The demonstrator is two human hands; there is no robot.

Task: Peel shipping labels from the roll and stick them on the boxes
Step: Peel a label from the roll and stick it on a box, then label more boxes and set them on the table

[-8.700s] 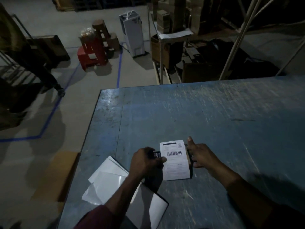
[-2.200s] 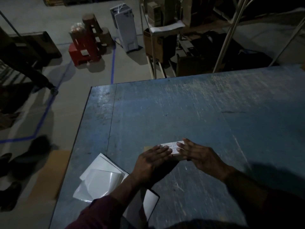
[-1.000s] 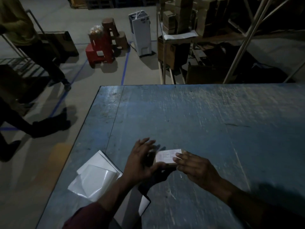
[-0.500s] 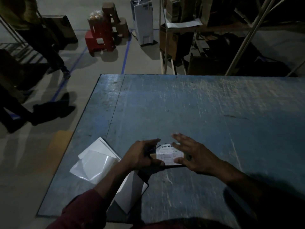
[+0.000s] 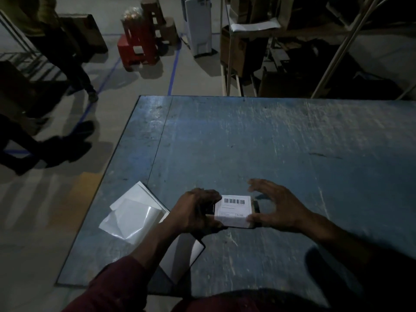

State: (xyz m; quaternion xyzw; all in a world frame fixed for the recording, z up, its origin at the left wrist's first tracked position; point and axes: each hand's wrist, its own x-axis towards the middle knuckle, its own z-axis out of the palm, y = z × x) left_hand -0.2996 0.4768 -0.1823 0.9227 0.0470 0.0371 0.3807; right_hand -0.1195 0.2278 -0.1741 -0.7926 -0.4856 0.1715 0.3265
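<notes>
Standing at the scratched blue surface [image 5: 258, 143], I have my left hand [image 5: 193, 213] gripping the small box [image 5: 234, 218] near its front edge, my right hand [image 5: 278, 207] spread wide beside it, thumb touching the white label [image 5: 235, 207] on top.

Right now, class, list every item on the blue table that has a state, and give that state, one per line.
Small cardboard box: lying flat on the blue table, labelled.
White barcode shipping label: wrapped over the box top and near side.
Left hand: grips the box's left end.
Right hand: fingers spread, thumb touching the box.
Glossy backing sheets: loose, peeled.
</notes>
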